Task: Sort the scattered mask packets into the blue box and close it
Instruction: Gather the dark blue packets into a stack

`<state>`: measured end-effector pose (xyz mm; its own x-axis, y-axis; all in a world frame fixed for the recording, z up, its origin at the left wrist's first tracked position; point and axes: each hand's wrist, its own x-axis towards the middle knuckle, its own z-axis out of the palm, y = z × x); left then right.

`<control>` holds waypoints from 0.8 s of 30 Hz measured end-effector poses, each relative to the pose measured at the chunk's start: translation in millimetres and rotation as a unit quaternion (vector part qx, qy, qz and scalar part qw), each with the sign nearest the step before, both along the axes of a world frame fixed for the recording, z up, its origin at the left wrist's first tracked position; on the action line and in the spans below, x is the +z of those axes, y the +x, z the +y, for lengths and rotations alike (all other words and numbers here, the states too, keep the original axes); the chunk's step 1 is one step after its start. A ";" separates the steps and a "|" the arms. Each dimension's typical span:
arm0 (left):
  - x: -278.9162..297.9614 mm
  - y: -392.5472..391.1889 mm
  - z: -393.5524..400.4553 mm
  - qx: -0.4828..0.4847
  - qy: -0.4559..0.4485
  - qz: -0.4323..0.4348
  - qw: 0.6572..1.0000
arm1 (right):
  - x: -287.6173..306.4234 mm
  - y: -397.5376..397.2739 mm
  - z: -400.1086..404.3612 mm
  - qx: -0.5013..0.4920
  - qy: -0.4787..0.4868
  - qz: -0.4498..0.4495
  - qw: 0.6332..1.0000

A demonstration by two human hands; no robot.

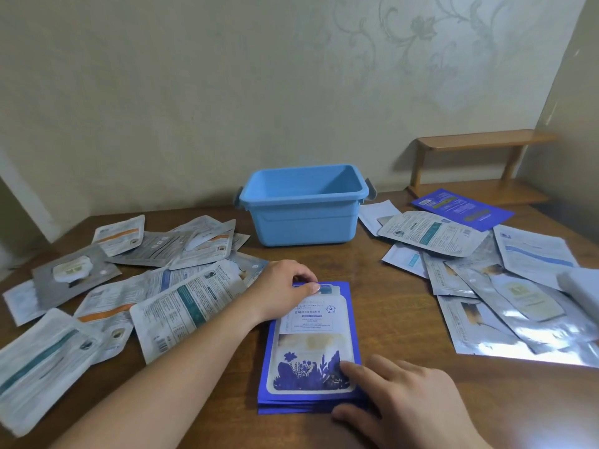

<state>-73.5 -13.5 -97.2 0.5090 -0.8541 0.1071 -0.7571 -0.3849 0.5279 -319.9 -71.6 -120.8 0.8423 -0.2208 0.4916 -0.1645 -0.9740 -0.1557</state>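
An open blue box (304,218) stands empty at the back middle of the wooden table (382,286), with grey latches on both ends. In front of it lies a neat stack of blue mask packets (311,348). My left hand (285,290) grips the stack's far left corner, thumb on top. My right hand (402,403) holds the near right corner, index finger on the top packet and thumb against the stack's front edge. Scattered silver and white packets lie in a left pile (136,280) and a right pile (479,273). No lid is in view.
A single blue packet (463,209) lies at the back right beside a small wooden shelf (479,166). A white block-like object (583,286) sits at the right edge on the packets. Walls close the table at the back and right.
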 end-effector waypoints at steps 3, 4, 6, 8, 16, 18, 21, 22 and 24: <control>0.8 -0.8 0.5 -0.002 0.009 0.000 1.000 | -0.7 0.7 -1.0 0.012 -0.019 -0.003 1.000; 1.4 -0.8 1.0 -0.003 0.018 -0.002 1.000 | -3.8 1.8 -2.1 0.019 -0.015 -0.007 1.000; 3.6 0.4 0.6 -0.006 0.031 -0.016 0.999 | -7.0 4.6 -4.9 0.029 -0.023 -0.028 0.999; 9.3 0.2 -5.0 -0.010 0.020 -0.042 0.999 | -8.1 5.1 -11.4 0.024 -0.041 -0.059 0.997; 47.4 -51.2 -112.8 -0.103 -0.034 -0.070 0.992 | 51.1 -20.1 -132.5 -0.186 0.098 0.011 0.978; 49.2 -61.0 -150.5 -0.124 -0.026 -0.057 0.990 | 59.7 -21.0 -178.8 -0.236 0.095 0.026 0.967; 43.9 -65.3 -209.2 -0.127 -0.015 -0.032 0.991 | 65.0 -22.9 -246.6 -0.301 0.120 0.035 0.946; 40.6 -64.6 -228.1 -0.118 -0.019 -0.021 0.993 | 63.6 -23.6 -267.5 -0.316 0.135 0.042 0.938; 33.9 -60.6 -264.2 -0.088 -0.030 -0.005 0.996 | 61.6 -24.3 -305.0 -0.332 0.164 0.057 0.927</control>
<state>-134.1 -277.7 -63.3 0.3498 -0.9222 0.1649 -0.8160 -0.2134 0.5372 -344.3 -376.7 -59.2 0.5087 -0.8318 0.2221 -0.7450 -0.5546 -0.3708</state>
